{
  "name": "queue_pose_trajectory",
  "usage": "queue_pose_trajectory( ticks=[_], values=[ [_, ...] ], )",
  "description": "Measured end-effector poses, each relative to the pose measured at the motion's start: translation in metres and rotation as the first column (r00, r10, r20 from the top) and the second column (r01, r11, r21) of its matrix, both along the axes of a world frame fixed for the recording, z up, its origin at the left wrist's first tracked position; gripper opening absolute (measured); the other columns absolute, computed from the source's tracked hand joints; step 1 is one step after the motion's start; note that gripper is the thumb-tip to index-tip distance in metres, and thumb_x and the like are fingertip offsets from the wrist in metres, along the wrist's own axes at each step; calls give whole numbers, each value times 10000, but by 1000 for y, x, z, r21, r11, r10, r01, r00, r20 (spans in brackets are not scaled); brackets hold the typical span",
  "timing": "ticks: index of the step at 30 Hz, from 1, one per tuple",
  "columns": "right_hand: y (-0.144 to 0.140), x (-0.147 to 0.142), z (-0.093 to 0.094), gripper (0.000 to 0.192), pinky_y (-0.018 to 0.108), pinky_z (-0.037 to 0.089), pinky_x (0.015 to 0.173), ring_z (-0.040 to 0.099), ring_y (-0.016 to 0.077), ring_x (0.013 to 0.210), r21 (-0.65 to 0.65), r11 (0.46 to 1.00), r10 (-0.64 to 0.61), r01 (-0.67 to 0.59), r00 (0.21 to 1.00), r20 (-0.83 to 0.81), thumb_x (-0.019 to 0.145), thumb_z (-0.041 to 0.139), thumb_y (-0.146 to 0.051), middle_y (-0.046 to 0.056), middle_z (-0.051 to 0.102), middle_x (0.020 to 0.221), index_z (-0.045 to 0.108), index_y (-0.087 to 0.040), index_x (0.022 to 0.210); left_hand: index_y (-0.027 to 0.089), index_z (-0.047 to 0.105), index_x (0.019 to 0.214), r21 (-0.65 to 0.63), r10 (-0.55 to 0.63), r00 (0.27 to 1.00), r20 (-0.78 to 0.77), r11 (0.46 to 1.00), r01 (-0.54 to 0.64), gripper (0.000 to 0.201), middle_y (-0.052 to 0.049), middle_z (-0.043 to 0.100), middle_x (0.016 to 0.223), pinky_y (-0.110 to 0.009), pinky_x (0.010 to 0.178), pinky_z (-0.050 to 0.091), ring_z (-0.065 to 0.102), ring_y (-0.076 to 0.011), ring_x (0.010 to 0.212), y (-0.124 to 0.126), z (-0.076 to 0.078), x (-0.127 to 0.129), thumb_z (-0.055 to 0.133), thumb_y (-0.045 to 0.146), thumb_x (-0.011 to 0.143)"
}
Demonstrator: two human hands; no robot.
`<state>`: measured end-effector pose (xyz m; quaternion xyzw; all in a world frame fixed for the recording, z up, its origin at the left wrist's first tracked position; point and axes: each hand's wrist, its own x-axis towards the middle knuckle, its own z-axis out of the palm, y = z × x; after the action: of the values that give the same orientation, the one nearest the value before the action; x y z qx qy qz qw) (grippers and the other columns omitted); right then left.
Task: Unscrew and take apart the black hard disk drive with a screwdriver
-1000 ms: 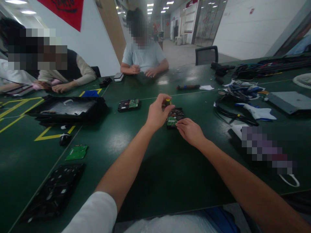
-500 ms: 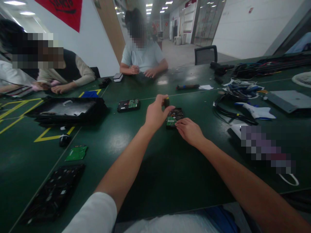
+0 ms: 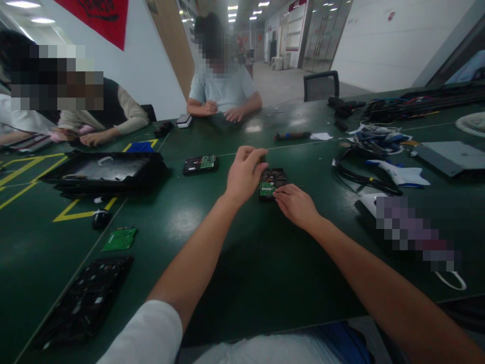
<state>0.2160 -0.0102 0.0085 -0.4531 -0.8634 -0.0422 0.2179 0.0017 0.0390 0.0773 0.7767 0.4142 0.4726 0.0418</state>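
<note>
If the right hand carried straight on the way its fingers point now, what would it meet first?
The right hand points up and left at the hard drive, circuit board up; its fingers seem to touch the near edge already. So the drive comes first, though depth is unclear.

A: What's different about the left hand [image 3: 242, 174] in the middle of the frame?

B: A second ago its thumb and forefinger were pinched on the yellow top of a small tool above the hard drive [image 3: 273, 183], and the yellow showed plainly. Half a second ago only a sliver of yellow remained at the fingertips. Now the fingers have rolled forward over the tool [image 3: 261, 160], so just a dark bit peeks out at their right edge and no yellow shows

A: Did the hand shift?

B: Slightly: the knuckles have turned more toward the upper part of the frame, fingers flatter
</note>
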Motion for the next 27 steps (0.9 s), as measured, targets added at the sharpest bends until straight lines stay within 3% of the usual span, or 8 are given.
queue_pose_trajectory(
  ticks=[3, 8, 12, 17, 22, 27],
  values=[
    [0, 0, -1, 277, 467, 596, 983, 668, 309, 1152, 4, 1000, -7, 7, 1000, 11, 1042, 595, -188, 141, 775, 1228, 819, -187, 1206, 286, 697, 1328, 7, 59, 997, -57, 998, -58, 347, -95, 660, 1313, -405, 1035, 578, 693, -237, 1134, -2, 2, -1, 609, 158, 1017],
    [1, 0, -2, 274, 467, 594, 990, 669, 308, 1141, 11, 1000, 1, -1, 1000, 15, 1050, 588, -188, 148, 775, 1222, 817, -159, 1199, 257, 610, 1430, 5, 47, 991, -127, 999, -47, 408, -117, 687, 1448, -444, 1117, 535, 677, -284, 1301, -2, 0, 0, 601, 166, 1032],
    [1, 0, -2, 265, 463, 594, 979, 671, 305, 1136, 16, 1000, 5, -5, 1000, 7, 1039, 604, -175, 146, 776, 1205, 819, -175, 1193, 241, 562, 1399, -59, 84, 993, -87, 994, -90, 441, -141, 745, 1332, -470, 1029, 575, 744, -314, 1179, -2, -3, 2, 729, 289, 994],
    [0, 0, -1, 270, 457, 595, 985, 670, 299, 1142, 9, 1000, -3, 3, 1000, 13, 1048, 589, -179, 150, 772, 1222, 812, -157, 1200, 266, 547, 1228, -86, 34, 998, 58, 996, -29, 424, -79, 770, 1191, -413, 956, 599, 778, -268, 1062, 2, -6, 3, 829, 348, 923],
    [-1, 0, -1, 268, 455, 596, 990, 670, 301, 1145, 14, 1000, -3, 3, 1000, 11, 1042, 595, -171, 143, 774, 1224, 811, -161, 1202, 272, 573, 1220, -82, -60, 993, 97, 994, 68, 287, -36, 761, 1124, -355, 930, 593, 751, -198, 973, 4, -4, 1, 731, 246, 982],
    [0, 0, -1, 267, 460, 598, 991, 664, 308, 1147, 22, 1000, -1, 1, 1000, 15, 1046, 595, -181, 137, 780, 1220, 812, -158, 1200, 259, 691, 1250, -18, -7, 1000, 10, 1000, 8, 265, -91, 692, 1234, -388, 994, 582, 699, -229, 1090, 0, 3, -1, 635, 173, 1005]
  ],
)
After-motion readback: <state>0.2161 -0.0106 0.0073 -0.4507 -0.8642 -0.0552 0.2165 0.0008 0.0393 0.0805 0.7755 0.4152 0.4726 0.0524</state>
